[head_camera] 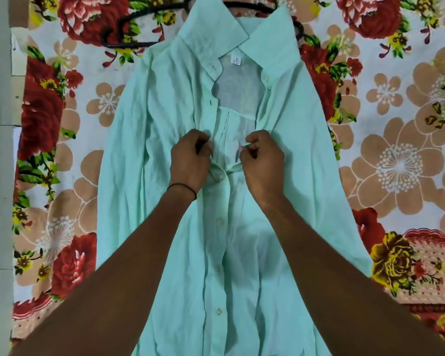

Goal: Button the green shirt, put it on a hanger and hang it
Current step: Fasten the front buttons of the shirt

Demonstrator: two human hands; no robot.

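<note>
Head view: the shirt [165,124] lies face up along the middle of the bed [396,150], collar at the far edge over a black hanger [129,21]. The left hand [190,155] pinches the buttonhole placket; the right hand [262,160] pinches the button edge. Lower buttons look done, upper ones open. Best to draw both edges level, then push the button fully through.

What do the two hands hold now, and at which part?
Both hold the green shirt at its open front edges: left hand the buttonhole edge, right hand the button edge.
</note>
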